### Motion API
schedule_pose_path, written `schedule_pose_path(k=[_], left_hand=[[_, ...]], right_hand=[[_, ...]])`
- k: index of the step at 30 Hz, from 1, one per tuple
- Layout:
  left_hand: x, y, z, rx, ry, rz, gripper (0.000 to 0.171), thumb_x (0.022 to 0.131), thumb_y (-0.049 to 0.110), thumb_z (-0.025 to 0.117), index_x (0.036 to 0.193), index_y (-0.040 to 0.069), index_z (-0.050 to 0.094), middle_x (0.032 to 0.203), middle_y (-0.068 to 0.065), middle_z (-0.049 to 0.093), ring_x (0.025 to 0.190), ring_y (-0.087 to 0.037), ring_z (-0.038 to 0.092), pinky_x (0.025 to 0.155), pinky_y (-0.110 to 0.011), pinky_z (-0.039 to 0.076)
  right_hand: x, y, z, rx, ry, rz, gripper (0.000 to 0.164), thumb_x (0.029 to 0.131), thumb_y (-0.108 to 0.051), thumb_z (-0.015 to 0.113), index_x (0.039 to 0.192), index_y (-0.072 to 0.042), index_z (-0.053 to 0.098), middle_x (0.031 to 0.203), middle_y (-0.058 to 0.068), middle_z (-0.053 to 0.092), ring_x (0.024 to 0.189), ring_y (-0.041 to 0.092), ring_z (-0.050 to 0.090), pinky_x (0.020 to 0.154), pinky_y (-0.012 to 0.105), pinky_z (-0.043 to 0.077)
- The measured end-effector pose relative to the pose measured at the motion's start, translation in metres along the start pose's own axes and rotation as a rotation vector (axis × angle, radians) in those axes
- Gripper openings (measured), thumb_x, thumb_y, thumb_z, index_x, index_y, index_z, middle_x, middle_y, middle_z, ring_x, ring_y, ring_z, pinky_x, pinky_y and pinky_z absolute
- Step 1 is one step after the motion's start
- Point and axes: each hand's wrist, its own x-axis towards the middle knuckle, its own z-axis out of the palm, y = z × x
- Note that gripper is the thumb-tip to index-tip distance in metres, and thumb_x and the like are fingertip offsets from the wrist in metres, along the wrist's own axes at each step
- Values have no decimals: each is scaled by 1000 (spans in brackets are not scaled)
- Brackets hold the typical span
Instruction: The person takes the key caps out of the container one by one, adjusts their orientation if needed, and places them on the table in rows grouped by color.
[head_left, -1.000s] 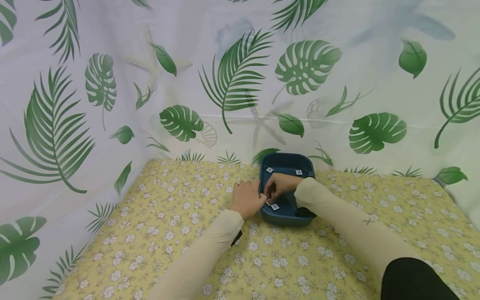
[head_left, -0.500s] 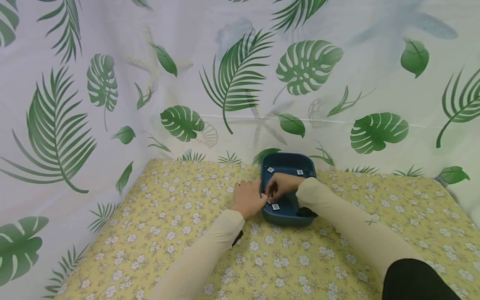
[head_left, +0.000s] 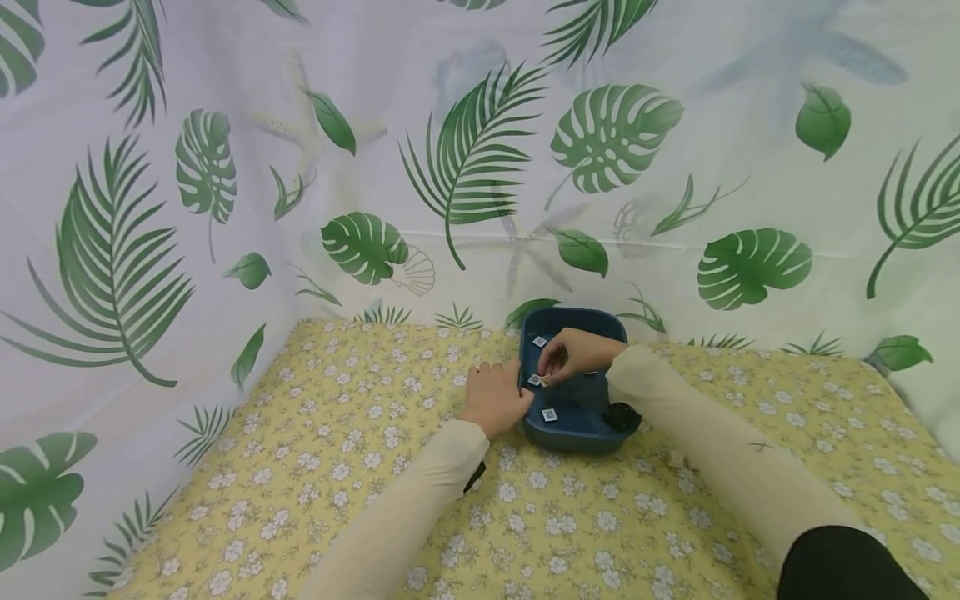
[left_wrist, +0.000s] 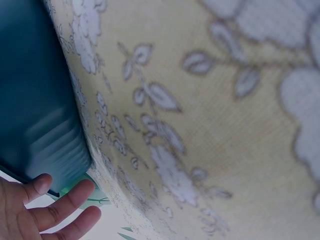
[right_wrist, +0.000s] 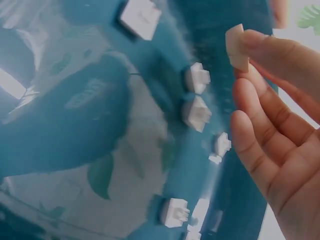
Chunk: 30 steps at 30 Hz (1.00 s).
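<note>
With the fingers (right_wrist: 275,117) of our right hand (head_left: 576,352), we are pinching a small pale piece (right_wrist: 237,47) inside the blue tub (head_left: 576,442), near its left wall. The tub is sitting close to the surface's (head_left: 285,467) back edge, leafy cloth (head_left: 510,158) hanging behind. White pieces (right_wrist: 141,19) are lying around the tub's floor. Our left hand (head_left: 495,396) is touching the left rim, fingers loosely parted, grasping nothing. Our right sleeve (head_left: 705,429) is covering part of the right rim.

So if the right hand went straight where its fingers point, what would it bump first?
Probably the small white code-marked tile just past the right hand, inside the blue tub; depth is hard to judge.
</note>
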Motion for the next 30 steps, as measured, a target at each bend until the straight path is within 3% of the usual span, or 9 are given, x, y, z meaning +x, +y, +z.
schedule_pose_path(k=[16, 22, 26, 29, 30], left_hand=[[1, 5, 1, -2, -33, -26, 46, 91, 35, 44, 132, 16, 50, 110, -11, 65, 102, -30, 58, 91, -46, 42], [-1, 5, -2, -24, -35, -19, 45, 91, 33, 43, 131, 14, 51, 109, -12, 65, 101, -31, 57, 91, -46, 42], [2, 3, 4, -27, -1, 1, 45, 89, 33, 42, 127, 13, 53, 104, -12, 65, 96, -31, 57, 87, -46, 43], [4, 2, 7, -19, -2, 1, 45, 89, 34, 42, 128, 14, 52, 104, -12, 65, 96, -31, 57, 87, -46, 42], [2, 4, 1, -24, -26, -8, 45, 90, 33, 43, 129, 13, 52, 107, -12, 65, 99, -31, 57, 89, -46, 42]], right_hand=[[-55, -38, -48, -3, 139, 84, 21, 84, -15, 68, 100, -2, 70, 89, 9, 69, 77, 17, 64, 69, 26, 51], [-78, -40, -54, 25, 167, 94, 21, 86, -16, 66, 103, -4, 69, 91, 10, 68, 76, 14, 62, 70, 26, 52], [-96, -41, -54, 12, 197, 118, 22, 88, -20, 64, 106, -8, 69, 93, 6, 66, 78, 15, 60, 72, 28, 51], [-110, -40, -54, -8, 226, 125, 21, 89, -22, 63, 106, -11, 69, 96, 5, 66, 79, 13, 60, 73, 28, 51], [-115, -39, -54, -7, 234, 124, 21, 90, -21, 62, 106, -11, 69, 96, 6, 66, 79, 13, 60, 72, 28, 51]])
